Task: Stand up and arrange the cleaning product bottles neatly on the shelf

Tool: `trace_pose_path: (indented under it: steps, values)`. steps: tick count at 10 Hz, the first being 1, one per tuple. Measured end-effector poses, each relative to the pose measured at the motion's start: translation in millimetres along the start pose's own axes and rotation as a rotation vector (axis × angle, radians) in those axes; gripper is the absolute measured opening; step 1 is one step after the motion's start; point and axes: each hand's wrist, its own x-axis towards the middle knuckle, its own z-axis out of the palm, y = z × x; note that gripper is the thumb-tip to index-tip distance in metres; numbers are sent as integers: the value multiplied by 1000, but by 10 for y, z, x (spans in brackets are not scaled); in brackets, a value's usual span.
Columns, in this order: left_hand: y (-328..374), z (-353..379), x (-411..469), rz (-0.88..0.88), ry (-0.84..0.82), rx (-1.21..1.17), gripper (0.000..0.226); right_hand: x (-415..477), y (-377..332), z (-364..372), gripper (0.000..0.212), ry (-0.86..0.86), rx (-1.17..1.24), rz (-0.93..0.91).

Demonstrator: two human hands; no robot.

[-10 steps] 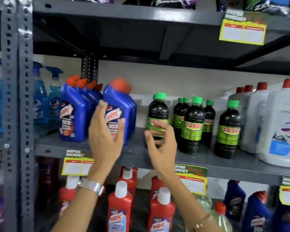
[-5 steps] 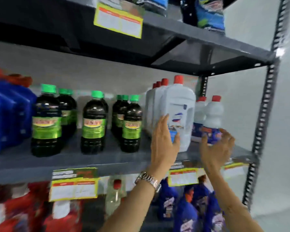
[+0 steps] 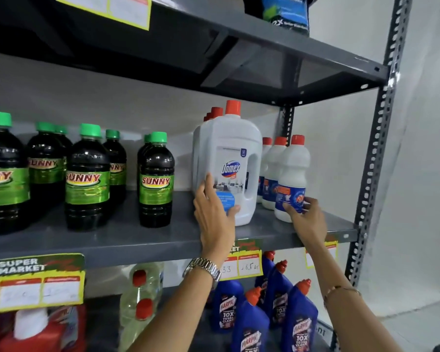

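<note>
On the grey shelf (image 3: 137,240), the left hand (image 3: 214,214) lies flat with straight fingers on the white Domex jug (image 3: 234,148), hiding its lower label; further jugs (image 3: 216,112) behind it show only red caps. Beside it, the right hand (image 3: 308,219) pinches the small red-capped white bottle (image 3: 294,163), blue-labelled.

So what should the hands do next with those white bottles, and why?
Probably the right hand should turn the small white bottle slightly, squaring its label to the shelf edge. It pinches that bottle, whose logo sits off to one side, while the left hand rests on the Domex jug, which faces front.
</note>
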Motion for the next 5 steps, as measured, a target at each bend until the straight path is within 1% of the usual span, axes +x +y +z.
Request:
trace_pose_path:
  steps: [3, 4, 5]
  values:
    - [22, 32, 5, -8, 3, 52, 90, -23, -1, 20, 63, -16, -76, -3]
    - [48, -18, -3, -16, -23, 42, 91, -102, -62, -17, 66, -26, -31, 15]
    - [54, -20, 0, -31, -32, 18, 91, -301, -152, -23, 63, 138, 54, -56]
